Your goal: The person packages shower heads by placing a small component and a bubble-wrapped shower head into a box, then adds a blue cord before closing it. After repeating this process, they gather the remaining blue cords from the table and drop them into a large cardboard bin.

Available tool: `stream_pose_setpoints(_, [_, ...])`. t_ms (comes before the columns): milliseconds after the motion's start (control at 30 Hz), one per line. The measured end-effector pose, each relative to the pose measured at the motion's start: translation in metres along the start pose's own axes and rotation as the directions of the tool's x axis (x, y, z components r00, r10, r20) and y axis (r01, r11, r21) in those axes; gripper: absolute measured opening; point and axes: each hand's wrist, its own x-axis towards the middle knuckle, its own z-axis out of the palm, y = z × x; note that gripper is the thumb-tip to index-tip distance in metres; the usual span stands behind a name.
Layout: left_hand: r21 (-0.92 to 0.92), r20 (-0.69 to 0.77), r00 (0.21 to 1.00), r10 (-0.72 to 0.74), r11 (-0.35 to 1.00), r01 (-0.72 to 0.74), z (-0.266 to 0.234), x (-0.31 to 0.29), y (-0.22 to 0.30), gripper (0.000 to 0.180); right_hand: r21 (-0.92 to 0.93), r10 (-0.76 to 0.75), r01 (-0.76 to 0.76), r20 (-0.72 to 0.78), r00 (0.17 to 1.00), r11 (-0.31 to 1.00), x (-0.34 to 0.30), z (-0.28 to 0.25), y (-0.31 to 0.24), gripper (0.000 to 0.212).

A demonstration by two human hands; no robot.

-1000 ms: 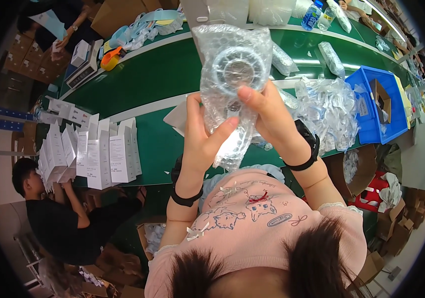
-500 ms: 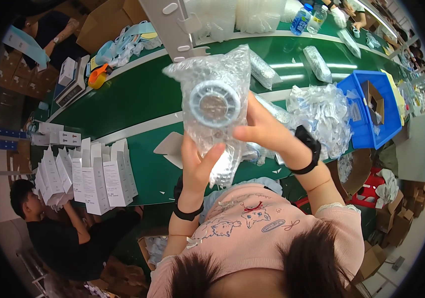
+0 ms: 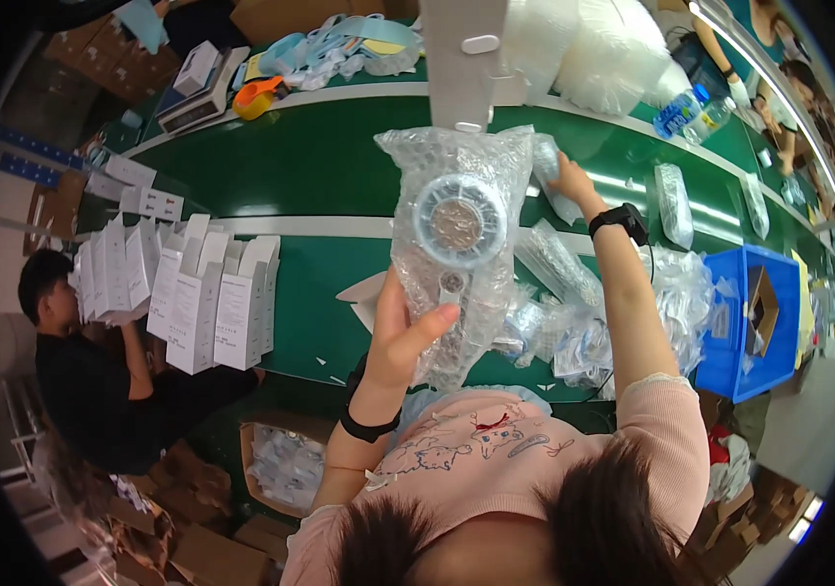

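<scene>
Upright in my left hand (image 3: pixel 400 337) is a clear bubble-wrap pouch (image 3: pixel 417 156). Inside it shows a device with a round ringed head (image 3: pixel 459 223) and a narrower lower part; its exact kind I cannot make out. My left thumb presses the front of the pouch, with the other fingers mostly behind it. My right hand (image 3: pixel 574 184) is stretched out over the green conveyor, its fingers closed on a long bubble-wrapped package (image 3: pixel 556 190) partly hidden by the held pouch. Another wrapped package (image 3: pixel 561 262) lies nearer me, below that hand.
Several white cartons (image 3: pixel 198 303) stand at left, beside a person in black (image 3: pixel 95 381). A blue bin (image 3: pixel 750 322) sits right of a heap of plastic bags (image 3: pixel 667 303). More wrapped packages (image 3: pixel 673 205) lie on the conveyor (image 3: pixel 310 176). A grey post (image 3: pixel 464 68) rises ahead.
My right hand has left the pouch and reached forward and right to a wrapped package on the conveyor. My left hand keeps the pouch up. The view has shifted leftward.
</scene>
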Motion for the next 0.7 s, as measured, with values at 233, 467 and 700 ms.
stream_pose_setpoints(233, [-0.09,-0.052,0.998,-0.04,0.995,0.035,-0.012,-0.007,0.004,0.062,-0.05,-0.172,0.217,0.455,0.874,0.975,-0.047,-0.025,-0.029,0.073])
stream_pose_setpoints(467, [0.096,0.044,0.999,0.009,0.995,-0.013,-0.014,-0.015,-0.008,0.056,0.285,-0.405,0.495,-0.32,0.856,0.821,-0.172,-0.077,-0.081,0.055])
stream_pose_setpoints(700, [0.174,0.135,0.958,-0.253,0.958,0.229,-0.022,-0.043,-0.04,0.045,-0.385,-0.909,0.852,-0.357,0.216,0.354,-0.293,-0.1,-0.195,0.053])
